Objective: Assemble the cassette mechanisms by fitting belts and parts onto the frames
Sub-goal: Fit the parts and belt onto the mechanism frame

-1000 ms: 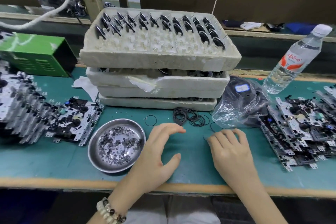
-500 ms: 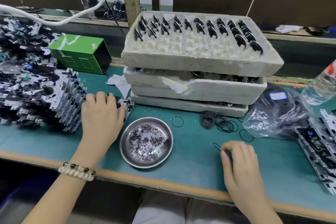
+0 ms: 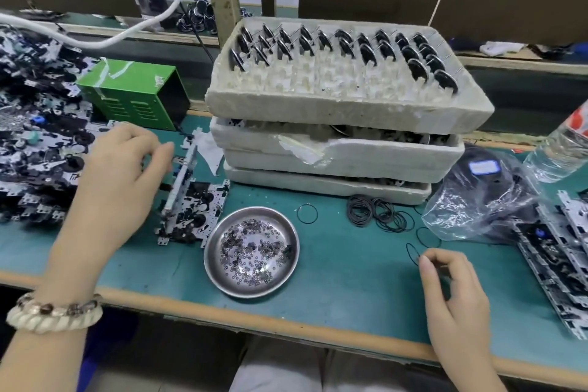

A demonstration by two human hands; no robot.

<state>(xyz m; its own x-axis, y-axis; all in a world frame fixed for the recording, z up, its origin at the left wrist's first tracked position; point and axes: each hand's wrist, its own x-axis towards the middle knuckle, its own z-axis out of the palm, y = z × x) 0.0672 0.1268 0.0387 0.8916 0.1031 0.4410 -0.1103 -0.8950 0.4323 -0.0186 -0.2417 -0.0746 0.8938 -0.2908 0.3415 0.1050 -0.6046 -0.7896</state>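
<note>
Two hands work well apart. The left hand grips the edge of one frame, tilted up over a second frame lying flat on the table. Right of the steel dish, the right hand pinches one belt. Step in hand: fetching frame and belt. Next move, as judged: bring both together, lay the frame flat, seat the belt on it.
</note>
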